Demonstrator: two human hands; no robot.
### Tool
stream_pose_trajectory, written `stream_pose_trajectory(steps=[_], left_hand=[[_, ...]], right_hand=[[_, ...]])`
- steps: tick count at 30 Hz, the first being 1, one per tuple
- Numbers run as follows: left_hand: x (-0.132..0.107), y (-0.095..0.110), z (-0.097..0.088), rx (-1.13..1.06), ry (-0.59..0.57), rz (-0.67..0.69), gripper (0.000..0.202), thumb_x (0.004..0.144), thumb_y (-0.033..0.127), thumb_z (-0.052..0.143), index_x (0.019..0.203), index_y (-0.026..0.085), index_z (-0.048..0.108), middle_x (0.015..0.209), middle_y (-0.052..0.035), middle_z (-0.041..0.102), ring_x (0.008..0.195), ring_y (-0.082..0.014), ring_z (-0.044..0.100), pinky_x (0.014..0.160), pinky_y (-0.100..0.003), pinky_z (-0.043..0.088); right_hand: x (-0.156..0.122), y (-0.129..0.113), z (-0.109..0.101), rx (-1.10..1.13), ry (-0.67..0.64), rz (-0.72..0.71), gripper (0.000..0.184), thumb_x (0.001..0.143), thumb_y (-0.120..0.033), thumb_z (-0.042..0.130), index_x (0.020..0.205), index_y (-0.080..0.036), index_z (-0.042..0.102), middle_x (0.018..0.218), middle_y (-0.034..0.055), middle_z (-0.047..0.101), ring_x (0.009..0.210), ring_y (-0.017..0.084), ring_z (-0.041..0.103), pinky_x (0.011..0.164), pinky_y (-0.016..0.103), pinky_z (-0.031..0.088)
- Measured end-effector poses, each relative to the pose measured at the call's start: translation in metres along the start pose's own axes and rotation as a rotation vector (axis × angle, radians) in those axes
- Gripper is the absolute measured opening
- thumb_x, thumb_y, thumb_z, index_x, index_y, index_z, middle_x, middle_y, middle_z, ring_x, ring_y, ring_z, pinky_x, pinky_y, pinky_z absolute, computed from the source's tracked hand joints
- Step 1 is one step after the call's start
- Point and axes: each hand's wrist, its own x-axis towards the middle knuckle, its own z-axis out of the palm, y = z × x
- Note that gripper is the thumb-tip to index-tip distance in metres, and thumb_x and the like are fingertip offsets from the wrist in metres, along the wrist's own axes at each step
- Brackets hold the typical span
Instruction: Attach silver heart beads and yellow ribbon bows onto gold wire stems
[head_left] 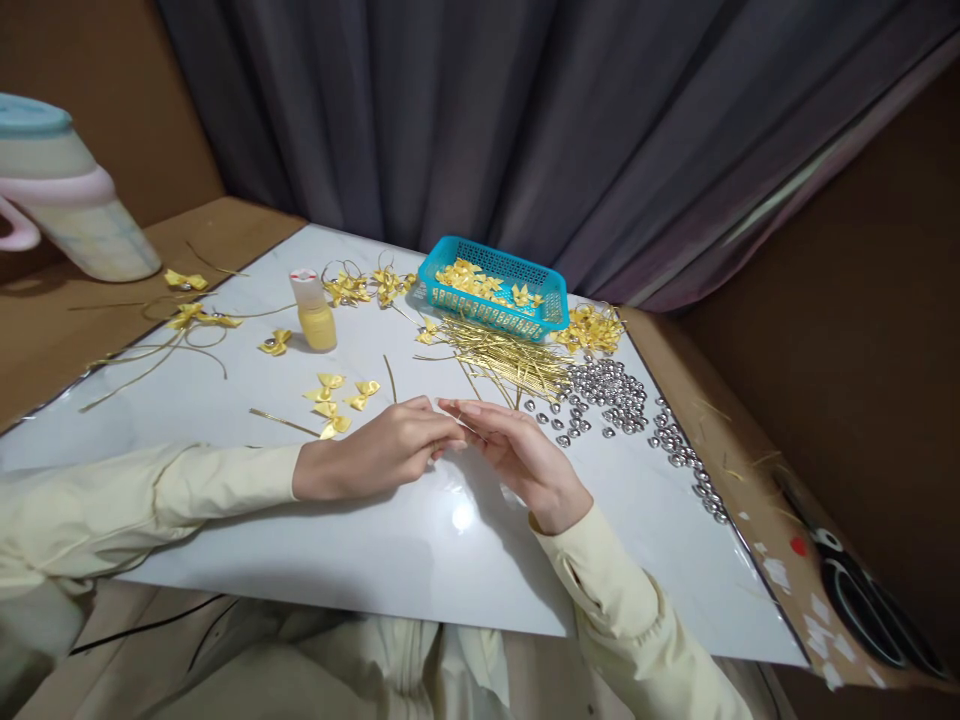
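My left hand point(405, 440) and my right hand point(529, 460) meet fingertip to fingertip over the middle of the white board point(420, 545). The left fingers are closed in a pinch. On the right, long fingers reach toward the left thumb and close at the tips. A thin pale sliver shows between them, too small to name. Just left of my left hand lie several yellow ribbon bows point(330, 408) and a short gold tie point(285, 422). Beyond my fingers is a heap of gold twist ties point(506, 355). Many silver heart-shaped beads point(611, 390) are scattered to the right.
A blue basket point(559, 290) of yellow bows stands at the back. A yellow bottle point(316, 325) stands upright at left. Finished-looking bows with gold ties point(589, 328) lie beside the basket. A large tumbler point(112, 235) is far left; black-handled scissors point(862, 600) lie far right.
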Motion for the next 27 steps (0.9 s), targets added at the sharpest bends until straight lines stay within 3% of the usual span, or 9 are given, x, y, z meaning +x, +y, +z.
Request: stream_pose_trajectory(steps=[6,16,27], left_hand=[[-0.0029,-0.0016,0.0021,0.01,0.022,0.002,0.025,0.086,0.004,0.044,0.079,0.015,0.064,0.063,0.0,0.061,0.064,-0.014,0.048,0.062,-0.023,0.04],[-0.0018,-0.0019,0.0018,-0.006,0.011,-0.01,0.023,0.084,0.002,0.045,0.077,0.014,0.064,0.061,0.0009,0.06,0.062,-0.013,0.048,0.061,-0.022,0.039],[-0.0015,-0.0004,0.0005,-0.024,-0.011,-0.037,0.026,0.08,0.0,0.042,0.076,0.016,0.062,0.06,0.0014,0.058,0.062,-0.0134,0.049,0.06,-0.022,0.039]], right_hand=[[-0.0009,-0.001,-0.0016,0.05,0.016,0.012,0.018,0.064,-0.031,0.08,0.077,-0.02,0.077,0.106,0.0084,0.074,0.117,0.027,0.06,0.103,0.039,0.044],[-0.0018,-0.0034,-0.0008,0.126,0.039,0.044,0.012,0.065,-0.027,0.079,0.075,-0.022,0.075,0.102,0.0066,0.075,0.12,0.027,0.058,0.107,0.043,0.039],[0.0012,-0.0013,-0.0056,0.169,0.031,0.047,0.009,0.07,-0.025,0.076,0.078,-0.024,0.076,0.108,0.0052,0.074,0.122,0.023,0.057,0.106,0.037,0.039]])
